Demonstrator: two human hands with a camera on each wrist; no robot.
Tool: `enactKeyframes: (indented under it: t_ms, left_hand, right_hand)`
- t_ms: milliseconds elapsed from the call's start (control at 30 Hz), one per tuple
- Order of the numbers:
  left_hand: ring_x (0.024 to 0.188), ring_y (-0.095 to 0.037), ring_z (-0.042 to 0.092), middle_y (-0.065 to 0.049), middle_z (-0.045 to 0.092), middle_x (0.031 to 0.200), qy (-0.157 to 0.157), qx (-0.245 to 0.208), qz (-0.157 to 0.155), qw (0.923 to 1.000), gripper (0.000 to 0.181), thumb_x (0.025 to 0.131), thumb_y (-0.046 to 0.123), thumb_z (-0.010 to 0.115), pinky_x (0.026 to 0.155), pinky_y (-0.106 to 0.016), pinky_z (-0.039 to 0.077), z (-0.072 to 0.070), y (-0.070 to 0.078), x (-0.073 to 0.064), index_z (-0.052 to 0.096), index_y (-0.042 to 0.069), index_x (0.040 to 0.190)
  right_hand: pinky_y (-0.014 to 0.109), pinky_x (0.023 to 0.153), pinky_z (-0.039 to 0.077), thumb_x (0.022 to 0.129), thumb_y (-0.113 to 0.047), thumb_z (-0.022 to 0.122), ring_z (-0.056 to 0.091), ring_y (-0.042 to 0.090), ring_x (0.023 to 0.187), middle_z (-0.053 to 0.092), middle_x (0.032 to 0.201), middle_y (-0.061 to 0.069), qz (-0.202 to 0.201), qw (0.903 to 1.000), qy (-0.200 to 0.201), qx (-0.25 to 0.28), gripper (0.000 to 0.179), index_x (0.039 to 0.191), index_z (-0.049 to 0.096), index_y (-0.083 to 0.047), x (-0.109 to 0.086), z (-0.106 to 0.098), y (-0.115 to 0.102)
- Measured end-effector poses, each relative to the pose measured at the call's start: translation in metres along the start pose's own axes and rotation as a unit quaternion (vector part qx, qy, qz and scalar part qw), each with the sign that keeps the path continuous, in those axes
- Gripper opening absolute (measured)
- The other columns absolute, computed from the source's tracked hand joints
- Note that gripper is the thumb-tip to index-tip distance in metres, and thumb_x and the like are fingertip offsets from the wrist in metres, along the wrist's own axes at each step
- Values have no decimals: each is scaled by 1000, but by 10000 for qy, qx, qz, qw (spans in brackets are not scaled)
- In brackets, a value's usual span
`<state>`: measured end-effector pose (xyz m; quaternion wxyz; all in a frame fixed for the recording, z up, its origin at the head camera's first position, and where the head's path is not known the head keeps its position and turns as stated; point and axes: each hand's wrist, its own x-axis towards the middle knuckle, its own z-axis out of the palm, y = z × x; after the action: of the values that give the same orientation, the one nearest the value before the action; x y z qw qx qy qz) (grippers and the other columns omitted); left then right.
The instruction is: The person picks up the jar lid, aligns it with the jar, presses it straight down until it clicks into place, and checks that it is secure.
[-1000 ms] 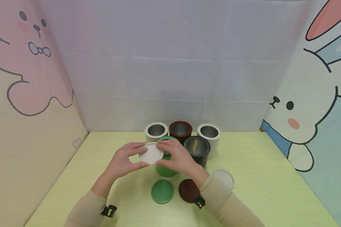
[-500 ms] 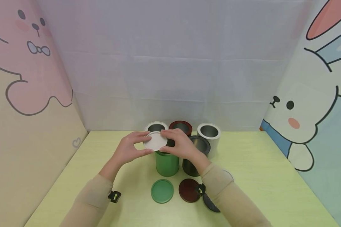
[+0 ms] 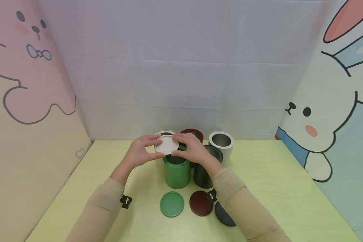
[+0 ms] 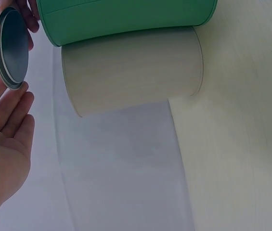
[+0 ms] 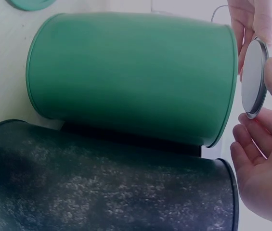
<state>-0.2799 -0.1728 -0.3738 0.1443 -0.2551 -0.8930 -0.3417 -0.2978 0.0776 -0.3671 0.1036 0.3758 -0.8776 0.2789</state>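
Observation:
A round white lid [image 3: 167, 145] is held up between both hands, above the green can [image 3: 177, 173] and in front of the back-left white can [image 3: 164, 132]. My left hand [image 3: 140, 152] pinches its left edge, thumb below and fingers above. From the other side my right hand [image 3: 191, 148] pinches the right edge the same way. In the left wrist view the lid's metal underside [image 4: 14, 48] shows, beyond the green can's rim level. The right wrist view has the lid [image 5: 254, 79] tilted past the mouth end of the green can [image 5: 131, 77].
A black can [image 3: 204, 174], a dark red can [image 3: 192, 132] and another white can [image 3: 222, 144] stand open around the green one. In front lie a green lid [image 3: 171, 204], a dark red lid [image 3: 201, 203] and a black lid [image 3: 224, 215], partly under the right sleeve.
Both hands have carried the white lid away from me, from before the green can to over it and close to the back-left white can. The green can's front is now uncovered.

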Motion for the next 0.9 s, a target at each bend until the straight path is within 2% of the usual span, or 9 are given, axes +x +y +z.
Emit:
enactKeyframes:
  t_ms: [167,400,667,900]
  left_hand:
    - [128,-32,51,-6,61,136,-9,-141,-116,9998,56,75,33,88,103,-51,43,0,-4,5,72,6,122]
    - [131,-33,48,-5,57,141,19,-407,-434,9982,56,78,31,86,104,-53,41,4,-13,10,69,6,126]
    - [136,-32,43,-3,55,144,-130,-519,-825,9952,58,80,35,84,107,-53,38,3,-24,21,68,8,129]
    - [139,-30,40,1,53,145,-202,-773,-1164,9900,58,81,37,83,108,-53,37,4,-32,30,67,10,130]
  right_hand:
    - [47,107,40,88,-28,77,51,34,126,57,138,16,-31,9999,-95,28,63,140,55,0,9,1,6]
    - [43,101,46,89,-25,76,57,30,120,61,133,16,-60,9995,-202,218,59,138,56,1,22,3,11]
    - [42,94,48,92,-25,73,60,29,112,63,127,14,206,9989,-289,292,51,135,59,-2,35,8,14]
    - [43,102,45,92,-25,72,55,31,124,59,135,16,603,9975,-263,264,52,137,58,-2,43,10,15]
